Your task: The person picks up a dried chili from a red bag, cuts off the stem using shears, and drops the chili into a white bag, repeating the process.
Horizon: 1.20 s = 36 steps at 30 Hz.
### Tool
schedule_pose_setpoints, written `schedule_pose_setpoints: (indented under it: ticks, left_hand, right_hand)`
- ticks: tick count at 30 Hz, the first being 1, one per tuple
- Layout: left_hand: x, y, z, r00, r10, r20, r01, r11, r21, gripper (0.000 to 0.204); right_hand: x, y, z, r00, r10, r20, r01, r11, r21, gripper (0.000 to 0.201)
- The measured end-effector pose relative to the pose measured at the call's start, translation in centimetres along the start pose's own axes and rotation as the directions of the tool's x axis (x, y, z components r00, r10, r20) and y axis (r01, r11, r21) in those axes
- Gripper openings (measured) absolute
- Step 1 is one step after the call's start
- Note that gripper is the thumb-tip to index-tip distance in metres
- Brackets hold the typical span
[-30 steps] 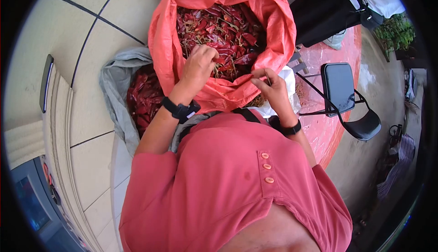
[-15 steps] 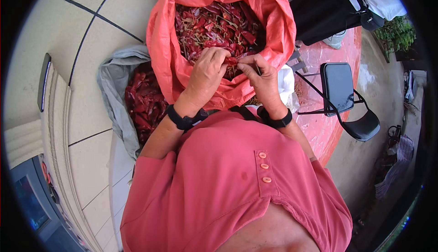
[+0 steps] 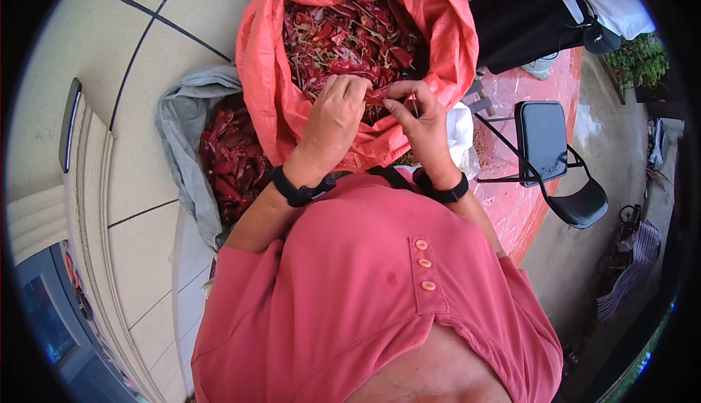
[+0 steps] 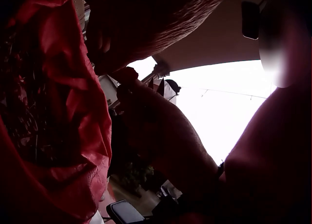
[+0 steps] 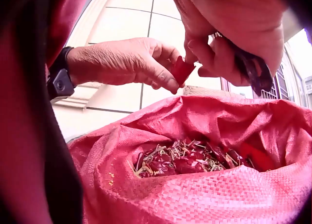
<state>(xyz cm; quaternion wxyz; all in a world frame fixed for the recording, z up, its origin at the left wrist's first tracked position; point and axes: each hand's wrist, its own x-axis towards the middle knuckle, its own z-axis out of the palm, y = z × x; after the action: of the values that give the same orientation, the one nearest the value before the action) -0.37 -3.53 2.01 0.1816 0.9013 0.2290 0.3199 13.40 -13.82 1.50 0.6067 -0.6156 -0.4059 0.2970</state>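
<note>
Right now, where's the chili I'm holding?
In the head view, the chili is between your left hand and right hand, above the red sack, toward the rim nearest you.

we get soft, even daylight in the head view, the tiles' (image 3: pixel 95 52) seams bowed and the corners black. in the left wrist view, glaring sky (image 4: pixel 214 109) leaves the bag (image 4: pixel 78 102) dim; our right wrist view runs bright, pinkish.
</note>
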Motion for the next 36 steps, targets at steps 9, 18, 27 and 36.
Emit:
schedule_pose_setpoints:
  ticks: [9,18,27,36]
  left_hand:
    - [-0.5,0.1,0.5,0.980,-0.198,0.034,0.201,0.969,-0.143,0.039]
    - [-1.0,0.2,0.7,0.971,-0.194,0.143,0.225,0.941,-0.253,0.042]
    - [-1.7,-0.6,1.0,0.983,-0.093,0.157,0.135,0.949,-0.284,0.038]
    - [-1.8,0.3,-0.1,0.899,-0.280,0.336,0.420,0.768,-0.483,0.032]
  right_hand:
    - [-0.6,0.5,0.0,0.957,-0.268,0.114,0.285,0.785,-0.551,0.021]
    - [-1.1,0.5,-0.2,0.947,-0.311,0.083,0.293,0.726,-0.622,0.026]
    - [-1.5,2.3,-1.0,0.993,0.099,0.057,-0.087,0.980,-0.181,0.015]
    - [-2.0,1.6,-1.7,0.982,0.180,0.061,-0.172,0.978,-0.119,0.008]
